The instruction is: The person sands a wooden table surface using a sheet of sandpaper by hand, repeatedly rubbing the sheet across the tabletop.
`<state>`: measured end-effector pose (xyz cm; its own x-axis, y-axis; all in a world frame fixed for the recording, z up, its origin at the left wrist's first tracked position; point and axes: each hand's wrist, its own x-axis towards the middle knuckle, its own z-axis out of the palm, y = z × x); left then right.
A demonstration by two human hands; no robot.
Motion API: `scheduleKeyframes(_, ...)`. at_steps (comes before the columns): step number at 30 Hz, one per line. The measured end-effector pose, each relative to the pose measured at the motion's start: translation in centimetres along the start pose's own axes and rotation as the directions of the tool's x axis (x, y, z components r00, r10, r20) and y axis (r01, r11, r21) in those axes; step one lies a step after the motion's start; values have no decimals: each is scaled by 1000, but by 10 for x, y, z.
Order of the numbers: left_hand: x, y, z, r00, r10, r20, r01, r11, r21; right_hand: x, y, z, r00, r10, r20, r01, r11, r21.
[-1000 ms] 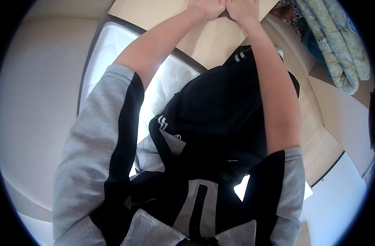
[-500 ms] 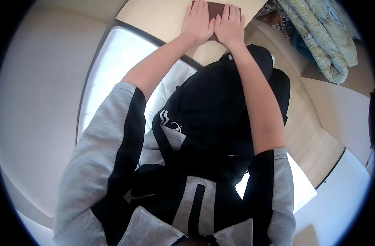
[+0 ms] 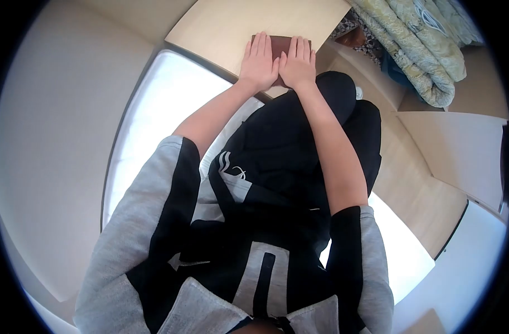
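A flat, dark brown rectangular piece (image 3: 281,47) lies on the pale wooden tabletop (image 3: 221,33) in the upper middle of the head view. It may be a notebook or a cover; I cannot tell which. My left hand (image 3: 259,64) rests palm down on its left part, fingers stretched forward. On its right part lies my right hand (image 3: 298,64), also flat, with the fingers extended. The two thumbs point inward and nearly meet over the middle. Both hands are open, and they hide much of the brown surface.
My legs in black trousers (image 3: 282,150) are bent close to the table edge. A white mattress (image 3: 148,106) lies at the left beside a pale wall (image 3: 65,128). A rolled patterned quilt (image 3: 410,50) sits at the upper right. Wooden floor (image 3: 416,195) shows on the right.
The view has tilted, so the tabletop, brown piece and both hands appear lower, with the hands slightly further left. Both hands stay flat on the brown piece.
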<state>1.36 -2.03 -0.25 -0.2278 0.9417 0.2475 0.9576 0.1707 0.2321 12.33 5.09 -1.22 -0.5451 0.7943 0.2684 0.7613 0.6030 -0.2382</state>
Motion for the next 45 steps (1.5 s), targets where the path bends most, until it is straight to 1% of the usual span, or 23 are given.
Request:
scheduleKeyframes(1, 1, 0, 0, 1000, 1, 6, -1, 1000, 22, 0, -1, -2, 998, 29, 54, -29, 1000, -8)
scheduleKeyframes(4, 1, 0, -1, 1000, 2, 28, -4, 998, 68, 0, -2, -1, 999, 28, 24, -28, 1000, 10)
scheduleKeyframes(7, 5, -2, 1, 1000, 14, 20, -16, 998, 61, 2, -1, -1, 1000, 9, -14, -8, 999, 38)
scheduleKeyframes(11, 16, -8, 4, 1000, 23, 3, -23, 999, 22, 13, 6, 12, 987, -50, -155, 46, 998, -31)
scheduleKeyframes(13, 22, -8, 7, 999, 31, -14, -31, 999, 13, 18, 8, 14, 984, -62, -167, 56, 998, -38)
scheduleKeyframes(17, 35, -10, 8, 999, 40, -21, -39, 997, 59, 30, 13, 17, 978, -68, -199, 64, 998, -28)
scheduleKeyframes(20, 46, -18, 18, 991, 93, -96, -82, 990, 114, 41, 17, 23, 967, -75, -244, 70, 997, -31)
scheduleKeyframes(21, 51, -10, 13, 1000, -11, -22, 11, 1000, 7, 45, 18, 27, 965, -72, -253, 65, 997, -36)
scheduleKeyframes(22, 55, -10, 14, 1000, -10, -18, 10, 1000, 10, 49, 15, 23, 962, -70, -263, 61, 997, -42)
scheduleKeyframes(23, 59, -11, 14, 1000, -9, -14, 10, 1000, 14, 53, 17, 16, 999, -14, -44, 11, 997, -71)
scheduleKeyframes(27, 74, -13, 18, 1000, -13, -12, 13, 1000, 7, 67, 22, 16, 1000, -14, -26, 12, 998, -65)
scheduleKeyframes(30, 85, -15, 22, 1000, -17, -20, 17, 1000, -3, 77, 29, 19, 997, -55, -48, 49, 992, -120)
scheduleKeyframes(34, 97, -16, 27, 999, -37, 2, 37, 999, 25, 91, 32, 25, 997, -45, -65, 38, 994, -106)
scheduleKeyframes(37, 101, -16, 26, 999, -46, 19, 45, 998, 55, 93, 33, 22, 999, -32, -27, 30, 995, -96)
scheduleKeyframes(42, 102, -13, 20, 997, -58, 60, 53, 996, 77, 96, 32, 21, 1000, -16, -22, 14, 996, -93)
scheduleKeyframes(45, 99, -14, 24, 999, -41, 15, 40, 997, 60, 92, 32, 26, 999, 10, -33, -13, 995, -95)
